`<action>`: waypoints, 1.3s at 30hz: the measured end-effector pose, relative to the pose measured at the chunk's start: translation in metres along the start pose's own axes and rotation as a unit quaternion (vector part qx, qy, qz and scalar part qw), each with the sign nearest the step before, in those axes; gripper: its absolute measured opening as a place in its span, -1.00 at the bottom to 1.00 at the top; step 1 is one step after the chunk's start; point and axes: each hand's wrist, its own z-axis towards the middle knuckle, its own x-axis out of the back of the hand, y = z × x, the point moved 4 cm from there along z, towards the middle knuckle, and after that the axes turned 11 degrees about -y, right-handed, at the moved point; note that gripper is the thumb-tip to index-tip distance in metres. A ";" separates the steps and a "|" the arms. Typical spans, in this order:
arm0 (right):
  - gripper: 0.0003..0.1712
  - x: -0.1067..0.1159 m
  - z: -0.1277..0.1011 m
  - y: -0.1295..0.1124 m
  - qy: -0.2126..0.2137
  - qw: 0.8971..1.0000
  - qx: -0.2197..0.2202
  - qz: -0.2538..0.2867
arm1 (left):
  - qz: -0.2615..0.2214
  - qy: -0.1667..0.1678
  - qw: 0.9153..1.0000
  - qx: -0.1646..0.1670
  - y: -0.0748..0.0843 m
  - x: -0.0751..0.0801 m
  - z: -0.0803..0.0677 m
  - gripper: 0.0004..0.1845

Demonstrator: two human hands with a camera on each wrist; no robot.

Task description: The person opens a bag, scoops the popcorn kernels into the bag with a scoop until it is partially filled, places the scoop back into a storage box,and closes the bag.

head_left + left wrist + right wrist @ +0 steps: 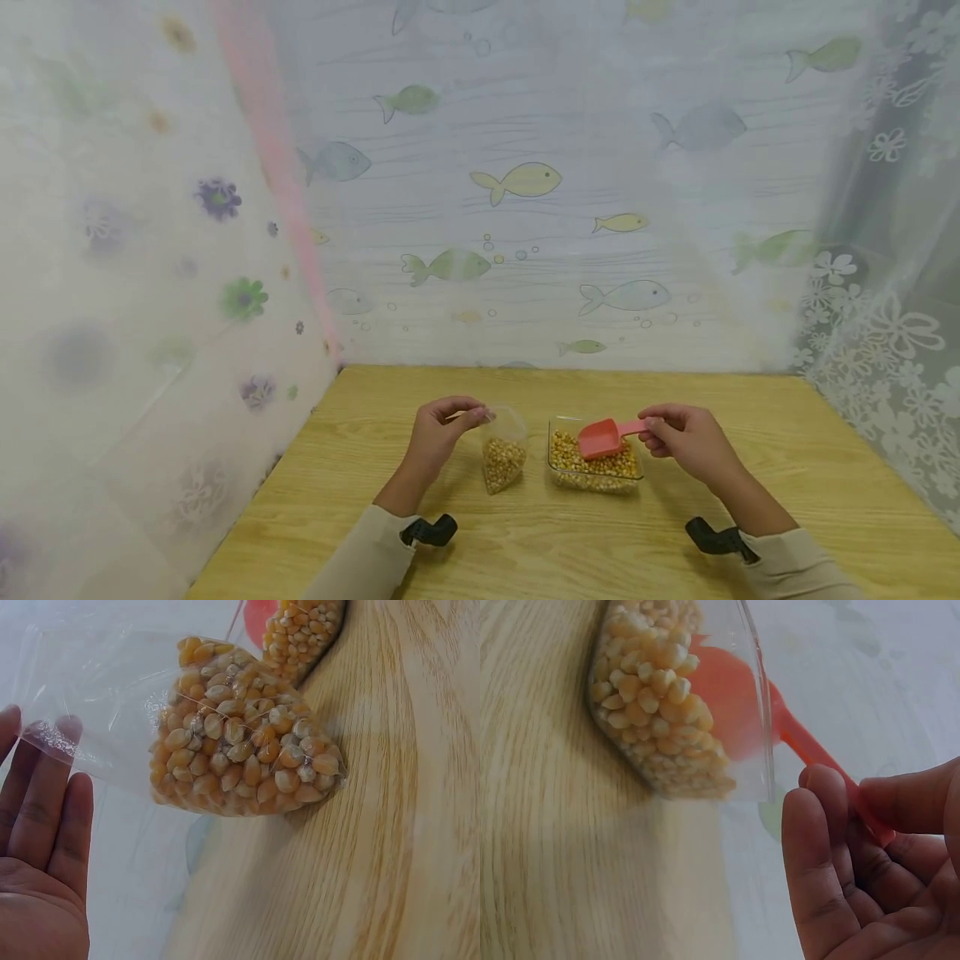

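Observation:
My left hand (444,427) pinches the top edge of a clear plastic bag (97,705) between thumb and fingers. Yellow corn kernels (232,742) fill the lower part of the bag, whose bottom corner comes down to the tabletop. In my right hand (686,437) is the handle of a red scoop (600,439), gripped between thumb and fingers. The scoop's bowl lies inside a glass container (761,697), against the corn kernels (652,697) there. The container stands just right of the bag in the head view.
The wood-grain table (577,550) carries the bag and the container. A fish-patterned curtain (525,250) hangs behind its far edge, with flowered sheets (217,333) at the sides. Dark wrist mounts (431,531) are strapped over both beige sleeves.

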 end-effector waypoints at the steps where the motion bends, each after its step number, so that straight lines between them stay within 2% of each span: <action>1: -0.59 -0.001 0.000 0.001 -0.001 1.000 -0.001 0.004 | 0.001 -0.003 1.000 -0.002 0.000 0.000 0.000 -0.73; 15: -0.55 -0.011 0.007 0.011 -0.035 0.998 -0.019 0.048 | 0.010 -0.026 0.999 -0.028 0.003 -0.005 0.000 -0.75; 22: -0.53 -0.014 0.008 0.015 -0.053 0.997 -0.024 0.056 | 0.035 -0.022 0.999 -0.021 0.007 -0.007 0.000 -0.76; 28: -0.51 -0.014 0.009 0.018 -0.056 0.996 -0.036 0.052 | 0.033 -0.024 0.999 -0.011 0.008 -0.008 0.000 -0.76; 39: -0.46 -0.018 0.008 0.019 -0.070 0.993 -0.037 0.088 | 0.033 -0.032 0.999 -0.001 0.009 -0.008 0.000 -0.74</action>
